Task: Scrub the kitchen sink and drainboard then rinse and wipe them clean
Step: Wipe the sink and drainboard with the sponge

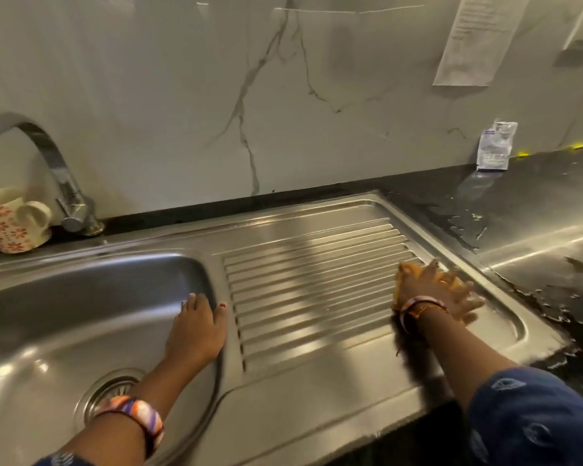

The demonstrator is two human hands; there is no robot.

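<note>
1. The sink [81, 317], a stainless steel basin with a round drain [110, 395] at about 7 o'clock in the view, fills the lower left; its ribbed drainboard [310, 280] runs off to the right, across the middle of the picture.
2. The left hand [196, 327] rests on the rounded edge between basin and drainboard, near 6 o'clock, fingers straight and close together over the basin's lip, thumb out toward the ribs. A striped bangle [138, 415] sits on that forearm.
3. The right hand [435, 290] is at about 3 o'clock, on the right end of the drainboard, pressing an orange cloth [404, 277] flat against the steel. It is blurred; the fingers look spread over the cloth, but I cannot tell more than that. Thread bracelets [421, 306] circle the wrist, and a blue patterned sleeve [532, 415] covers the forearm at 4 o'clock.
4. A curved tap [54, 169] stands at 9 o'clock behind the basin, with a flower-printed mug [11, 220] just to its left.
5. The dark countertop [519, 203] at 2 o'clock is wet in patches, and a small sachet [495, 146] leans against the marble wall [216, 95] there. A printed sheet [475, 38] hangs on the wall at 1 o'clock.
</note>
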